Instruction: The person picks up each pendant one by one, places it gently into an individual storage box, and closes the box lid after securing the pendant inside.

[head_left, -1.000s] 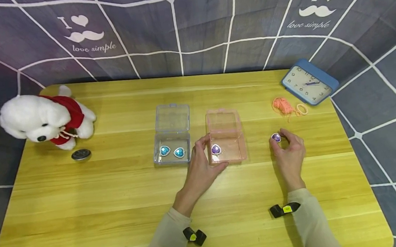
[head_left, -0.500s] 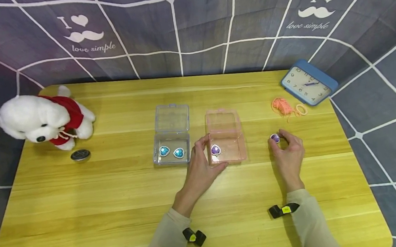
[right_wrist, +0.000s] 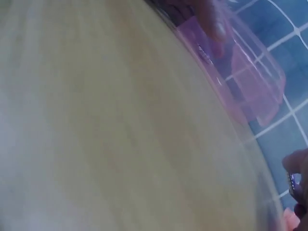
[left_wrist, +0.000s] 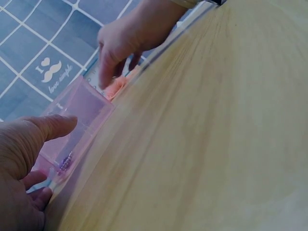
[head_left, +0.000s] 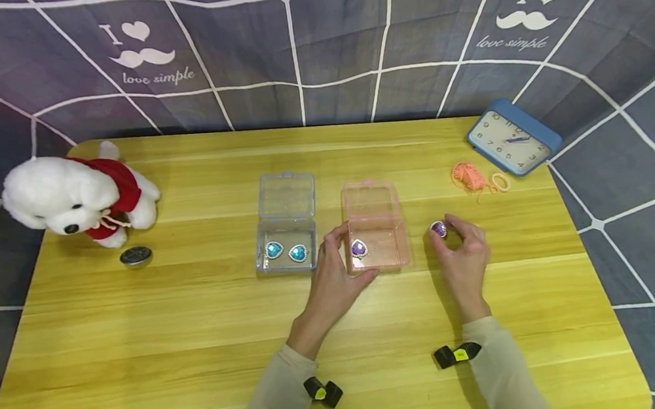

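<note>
My left hand point(head_left: 333, 281) holds the left front corner of an open pink plastic box point(head_left: 389, 244), thumb along the front and fingers at the left side. Inside the box, near its left wall, lies a purple heart-shaped gem point(head_left: 359, 248) with a sparkly rim. To the right of the box, my right hand point(head_left: 464, 258) pinches another purple gem point(head_left: 439, 228) between thumb and forefinger; part of that gem point(right_wrist: 291, 183) shows in the right wrist view. Left of the pink box stands an open clear bluish box point(head_left: 286, 196) holding two blue gems point(head_left: 298, 253).
A white toy dog point(head_left: 66, 197) in red sits at the back left, with a dark oval object point(head_left: 135, 255) before it. At the back right are a blue clock point(head_left: 513, 137), orange yarn point(head_left: 469, 177) and a pale ring point(head_left: 500, 182). A patterned curtain point(head_left: 335, 39) hangs behind the table.
My right hand has moved a little left, toward the pink box, with the purple gem between its fingers. My left hand stays on the box.
</note>
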### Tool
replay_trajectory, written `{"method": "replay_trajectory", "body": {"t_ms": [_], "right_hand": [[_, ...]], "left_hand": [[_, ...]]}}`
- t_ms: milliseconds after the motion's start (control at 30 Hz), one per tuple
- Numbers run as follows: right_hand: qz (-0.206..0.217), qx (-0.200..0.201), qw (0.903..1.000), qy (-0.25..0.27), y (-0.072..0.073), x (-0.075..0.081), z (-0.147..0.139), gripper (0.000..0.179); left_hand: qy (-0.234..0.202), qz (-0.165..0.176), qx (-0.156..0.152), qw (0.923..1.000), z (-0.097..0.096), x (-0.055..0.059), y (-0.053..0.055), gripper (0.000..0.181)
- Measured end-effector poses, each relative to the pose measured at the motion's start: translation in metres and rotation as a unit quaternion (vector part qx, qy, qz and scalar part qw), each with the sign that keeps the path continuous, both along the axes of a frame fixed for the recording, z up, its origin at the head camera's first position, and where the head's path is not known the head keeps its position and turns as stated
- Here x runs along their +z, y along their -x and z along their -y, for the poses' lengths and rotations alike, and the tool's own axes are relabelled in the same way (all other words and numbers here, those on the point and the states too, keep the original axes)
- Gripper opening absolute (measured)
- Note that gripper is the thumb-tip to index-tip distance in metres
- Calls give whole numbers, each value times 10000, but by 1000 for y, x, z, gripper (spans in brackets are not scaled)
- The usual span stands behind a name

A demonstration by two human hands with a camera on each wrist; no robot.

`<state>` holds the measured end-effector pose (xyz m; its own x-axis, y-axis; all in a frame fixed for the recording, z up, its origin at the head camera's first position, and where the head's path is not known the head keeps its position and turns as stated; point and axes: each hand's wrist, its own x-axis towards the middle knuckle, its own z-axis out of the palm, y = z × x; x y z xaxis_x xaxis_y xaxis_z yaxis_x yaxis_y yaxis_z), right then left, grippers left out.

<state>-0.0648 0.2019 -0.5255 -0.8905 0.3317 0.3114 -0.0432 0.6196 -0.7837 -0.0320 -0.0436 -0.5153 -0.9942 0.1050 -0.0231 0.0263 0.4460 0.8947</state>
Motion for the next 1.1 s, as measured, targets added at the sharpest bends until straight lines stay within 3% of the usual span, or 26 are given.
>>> {"method": "replay_trajectory", "body": {"t_ms": [533, 767, 1100], "right_hand": [[-719, 798, 9942, 66, -5, 29, 39, 37], [-808, 1225, 9891, 76, -10, 28, 51, 39], [-803, 1532, 9849, 20, -11, 24, 63, 40]], "left_hand": [[45, 13, 77, 10000, -1, 0, 0, 103], [-5, 112, 105, 9999, -1, 1, 0, 102], [110, -69, 66, 9999, 0, -1, 0, 102]]}}
